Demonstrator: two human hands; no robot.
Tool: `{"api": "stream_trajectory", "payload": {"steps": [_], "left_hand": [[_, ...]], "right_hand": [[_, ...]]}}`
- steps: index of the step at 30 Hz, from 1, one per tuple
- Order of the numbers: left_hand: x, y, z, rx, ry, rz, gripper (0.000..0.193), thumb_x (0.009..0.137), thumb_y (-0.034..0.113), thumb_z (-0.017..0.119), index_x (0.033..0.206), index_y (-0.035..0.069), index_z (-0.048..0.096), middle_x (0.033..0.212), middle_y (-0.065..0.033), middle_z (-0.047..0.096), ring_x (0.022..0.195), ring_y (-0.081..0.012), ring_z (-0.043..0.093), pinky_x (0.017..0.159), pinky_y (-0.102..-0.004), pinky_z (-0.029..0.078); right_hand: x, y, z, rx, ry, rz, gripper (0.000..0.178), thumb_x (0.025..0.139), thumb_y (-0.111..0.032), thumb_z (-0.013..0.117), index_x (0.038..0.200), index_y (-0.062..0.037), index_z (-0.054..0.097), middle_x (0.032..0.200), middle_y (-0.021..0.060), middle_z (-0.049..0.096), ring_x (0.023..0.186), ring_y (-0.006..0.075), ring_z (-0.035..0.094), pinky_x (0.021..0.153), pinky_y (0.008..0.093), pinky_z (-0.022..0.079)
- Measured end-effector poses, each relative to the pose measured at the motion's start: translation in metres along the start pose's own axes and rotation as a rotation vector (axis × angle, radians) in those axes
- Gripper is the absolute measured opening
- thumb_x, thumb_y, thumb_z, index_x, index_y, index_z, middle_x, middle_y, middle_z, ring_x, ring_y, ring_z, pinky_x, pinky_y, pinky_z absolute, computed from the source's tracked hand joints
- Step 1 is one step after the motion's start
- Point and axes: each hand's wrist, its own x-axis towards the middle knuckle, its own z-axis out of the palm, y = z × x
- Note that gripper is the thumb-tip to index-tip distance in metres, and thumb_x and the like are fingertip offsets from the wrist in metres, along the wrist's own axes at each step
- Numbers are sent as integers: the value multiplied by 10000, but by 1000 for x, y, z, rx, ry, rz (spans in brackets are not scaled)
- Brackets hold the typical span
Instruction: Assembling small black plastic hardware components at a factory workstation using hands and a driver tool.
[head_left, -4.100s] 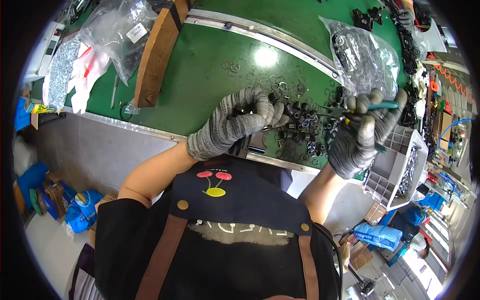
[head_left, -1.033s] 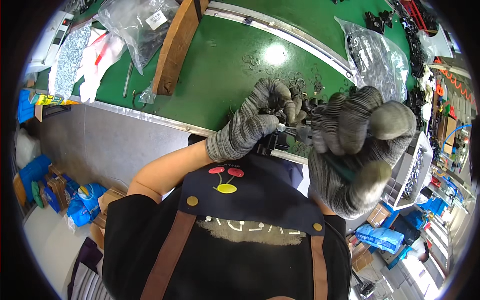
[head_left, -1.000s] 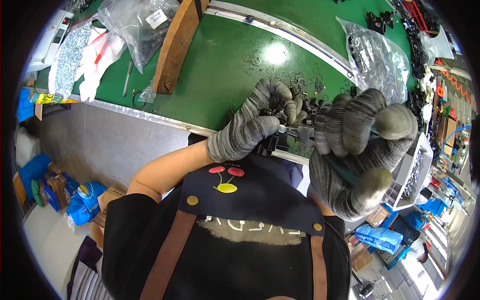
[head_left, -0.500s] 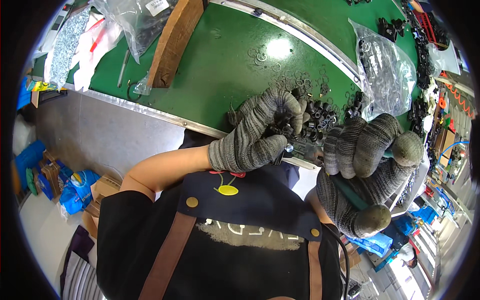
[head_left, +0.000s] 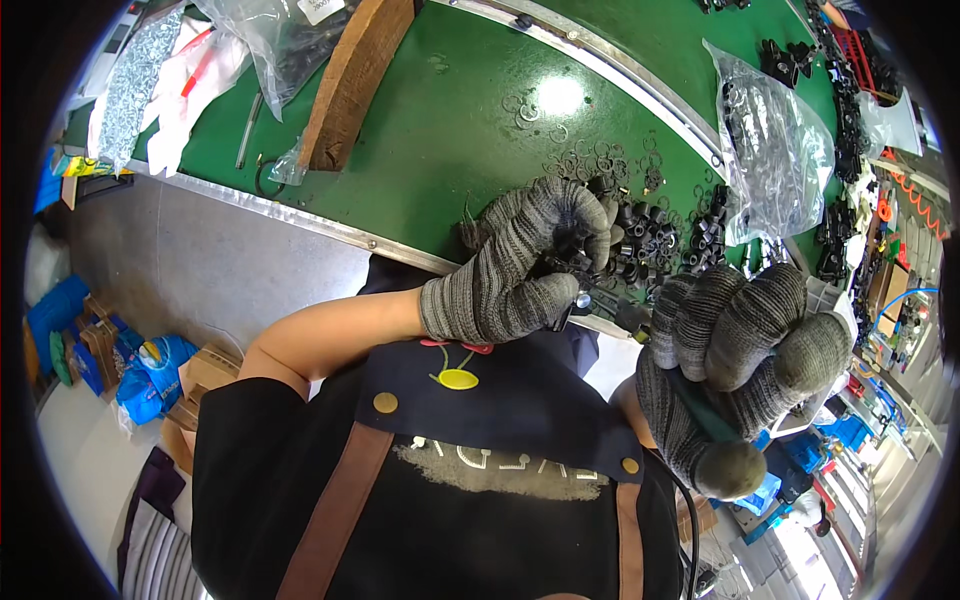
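My left hand (head_left: 525, 265), in a grey striped knit glove, curls its fingers and thumb round a small black part (head_left: 568, 262) with a shiny round metal end. Most of that part is hidden by the glove. My right hand (head_left: 740, 355), gloved alike, is wrapped round a dark green handle (head_left: 703, 408) lying across the palm; the kind of tool cannot be made out. Just beyond the left fingers lies a pile of small black cylindrical parts (head_left: 650, 240). Several thin open rings (head_left: 590, 160) are scattered farther back on the green table (head_left: 450, 120).
A curved wooden block (head_left: 350, 90) stands on the table at the left, near a clear bag (head_left: 265, 50) and a thin metal rod (head_left: 250, 130). Another clear plastic bag (head_left: 775, 140) lies at the right. A metal rail (head_left: 620, 65) crosses behind the rings.
My right hand has moved slightly down and toward me, still round the green handle. My left hand keeps nearly the same place and hold.
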Motion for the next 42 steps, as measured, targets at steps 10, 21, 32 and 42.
{"api": "stream_trajectory", "payload": {"steps": [10,21,32,42], "left_hand": [[1,2,-7,-19,-87,-80,454,880,161,624,1259,110,379,1072,-74,495,1021,-167,504,1058,-407,381],[-4,9,-9,63,-133,-134,426,881,117,603,1248,77,391,1123,-61,497,1174,-179,490,1110,-402,341],[4,-2,-10,231,-86,92,356,850,116,615,1169,52,469,977,-33,554,912,-122,531,857,-294,427],[7,9,-11,-16,-199,-148,420,873,83,602,1237,79,392,1058,-63,523,1059,-176,523,1115,-401,357]], "right_hand": [[6,-5,-4,121,-49,158,339,888,-255,732,1132,-52,612,721,42,491,551,141,447,511,274,405],[12,39,22,147,-30,136,319,891,-235,733,1097,-40,587,782,53,511,644,142,477,587,302,442],[0,24,15,131,24,94,304,893,-216,733,1062,-28,562,844,64,531,738,143,508,664,330,480],[-10,15,14,137,55,39,297,896,-198,733,1030,-17,540,899,74,549,823,144,536,734,355,515]]}}
